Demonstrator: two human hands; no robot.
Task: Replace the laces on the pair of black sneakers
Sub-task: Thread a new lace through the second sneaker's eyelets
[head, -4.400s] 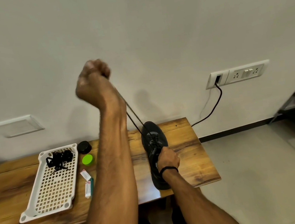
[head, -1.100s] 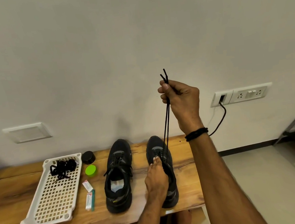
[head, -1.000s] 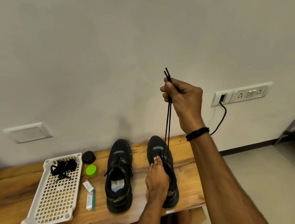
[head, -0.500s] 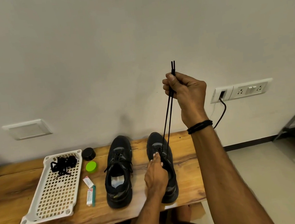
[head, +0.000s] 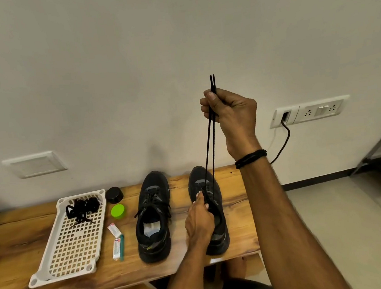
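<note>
On the wooden bench (head: 12, 259), toward 3 o'clock, one sneaker (head: 198, 179) has a black lace (head: 208, 147) coming up from its front holes. At 12 o'clock above it, the right hand (head: 231, 113) pinches both lace ends together, pulled straight. The left hand (head: 199, 219) lies on this shoe, holding it down; I cannot tell if it pinches anything. Most holes look left to do. At 9 o'clock, the other sneaker (head: 153, 215) has laces in, untied. A bundle of laces (head: 81, 207) sits in the tray (head: 75, 247).
</note>
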